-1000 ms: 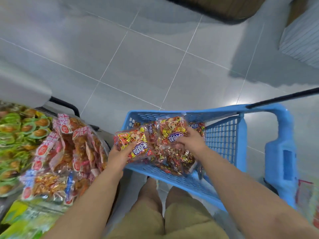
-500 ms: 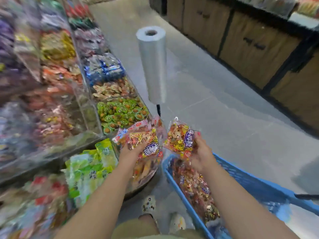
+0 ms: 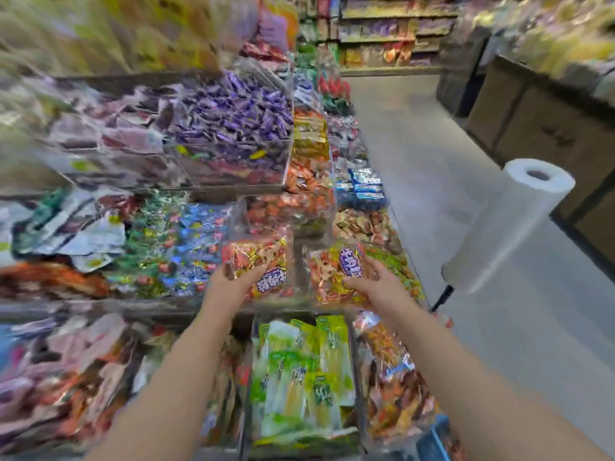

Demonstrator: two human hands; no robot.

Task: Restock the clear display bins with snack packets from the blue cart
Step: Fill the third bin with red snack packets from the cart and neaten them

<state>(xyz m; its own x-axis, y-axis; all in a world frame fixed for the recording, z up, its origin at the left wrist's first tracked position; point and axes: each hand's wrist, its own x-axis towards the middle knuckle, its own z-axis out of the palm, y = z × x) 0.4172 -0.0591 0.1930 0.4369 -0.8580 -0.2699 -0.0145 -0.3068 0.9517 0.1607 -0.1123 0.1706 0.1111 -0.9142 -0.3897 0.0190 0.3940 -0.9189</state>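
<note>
Fingers (image 3: 254, 273) of the left hand (image 3: 233, 282) are curled under a red-gold snack packet (image 3: 259, 259); the wrapper hides the fingertips. The right hand (image 3: 376, 286) grips a second packet (image 3: 332, 274) with a purple label, fingers wrapped round its right edge. Both packets are held at the middle tier of the clear display bins (image 3: 229, 148); contact with a bin cannot be told. The left half of the view is motion-smeared and the stock there is unreadable. Of the blue cart (image 3: 432, 440) only a sliver shows, cut off at the bottom right. A white bag roll (image 3: 509, 224) stands to the right of the bins.
</note>
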